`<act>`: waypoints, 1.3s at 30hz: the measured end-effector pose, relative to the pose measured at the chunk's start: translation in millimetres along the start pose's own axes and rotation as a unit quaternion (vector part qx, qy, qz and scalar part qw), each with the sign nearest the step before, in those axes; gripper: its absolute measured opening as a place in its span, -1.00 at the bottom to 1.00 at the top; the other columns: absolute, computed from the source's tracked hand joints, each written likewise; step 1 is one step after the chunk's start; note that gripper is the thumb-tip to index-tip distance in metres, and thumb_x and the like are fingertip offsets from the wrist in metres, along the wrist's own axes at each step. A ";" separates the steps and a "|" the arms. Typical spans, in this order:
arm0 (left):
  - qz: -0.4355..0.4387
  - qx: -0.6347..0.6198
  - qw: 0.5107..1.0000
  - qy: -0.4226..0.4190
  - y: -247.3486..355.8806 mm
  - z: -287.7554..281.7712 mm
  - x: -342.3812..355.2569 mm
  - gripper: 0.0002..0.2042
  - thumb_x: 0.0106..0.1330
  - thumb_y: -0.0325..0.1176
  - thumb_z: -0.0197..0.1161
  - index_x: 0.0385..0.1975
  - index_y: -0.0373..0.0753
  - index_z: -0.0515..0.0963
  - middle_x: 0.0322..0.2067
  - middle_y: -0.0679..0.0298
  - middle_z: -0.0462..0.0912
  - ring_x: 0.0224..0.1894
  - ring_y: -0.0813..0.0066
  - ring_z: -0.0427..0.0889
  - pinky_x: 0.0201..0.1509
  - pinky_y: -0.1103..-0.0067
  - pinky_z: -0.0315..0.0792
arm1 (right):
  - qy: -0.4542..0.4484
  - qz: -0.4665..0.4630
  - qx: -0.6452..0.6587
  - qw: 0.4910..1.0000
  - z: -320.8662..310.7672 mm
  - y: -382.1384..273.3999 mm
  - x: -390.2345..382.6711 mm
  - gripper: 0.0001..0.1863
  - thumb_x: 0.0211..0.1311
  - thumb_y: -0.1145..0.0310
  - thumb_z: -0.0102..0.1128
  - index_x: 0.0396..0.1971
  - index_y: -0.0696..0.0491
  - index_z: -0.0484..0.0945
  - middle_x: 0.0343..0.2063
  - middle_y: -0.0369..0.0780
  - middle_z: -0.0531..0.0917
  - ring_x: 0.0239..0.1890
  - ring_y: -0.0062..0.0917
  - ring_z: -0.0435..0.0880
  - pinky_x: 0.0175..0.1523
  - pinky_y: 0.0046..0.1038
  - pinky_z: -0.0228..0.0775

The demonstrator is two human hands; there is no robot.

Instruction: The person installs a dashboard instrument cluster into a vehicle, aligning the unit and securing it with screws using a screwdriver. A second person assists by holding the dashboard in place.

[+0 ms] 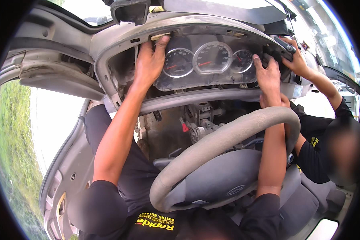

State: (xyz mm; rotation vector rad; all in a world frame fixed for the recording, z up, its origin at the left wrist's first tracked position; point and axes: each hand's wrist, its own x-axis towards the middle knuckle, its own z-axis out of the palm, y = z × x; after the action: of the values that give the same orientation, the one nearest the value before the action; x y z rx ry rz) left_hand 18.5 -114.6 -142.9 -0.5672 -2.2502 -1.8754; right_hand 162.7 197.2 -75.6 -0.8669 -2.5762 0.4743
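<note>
Left-hand fisheye camera on the head of a person in a vehicle's driving seat, looking down and forward at close range. The wheel (210, 148) looms large toward five o'clock; beyond it, the gauges (213, 58) sit near one. The wearer's shirt (188, 224) enters at six, distant grass (14, 132) at nine.

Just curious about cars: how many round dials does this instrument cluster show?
3: left dial near the left hand, larger middle dial, small right dial near the right hand.
</note>
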 end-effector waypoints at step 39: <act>-0.262 -0.064 0.959 -0.087 23.3 -22.5 -18.6 -0.12 0.41 0.40 0.19 0.18 -0.52 0.55 0.07 -0.13 0.69 0.24 0.11 0.61 0.39 0.40 0.35 | -0.030 0.213 0.292 0.932 41.1 28.4 0.9 -0.21 0.40 -0.13 0.37 0.20 0.37 0.54 0.03 -0.10 0.68 0.07 -0.46 0.58 0.27 -0.41 0.36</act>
State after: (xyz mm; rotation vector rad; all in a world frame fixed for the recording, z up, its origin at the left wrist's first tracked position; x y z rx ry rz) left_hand 41.8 -136.6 -123.7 -0.1569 -2.5992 -2.3022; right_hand 157.6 211.2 -123.3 -1.1776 -2.0775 1.3256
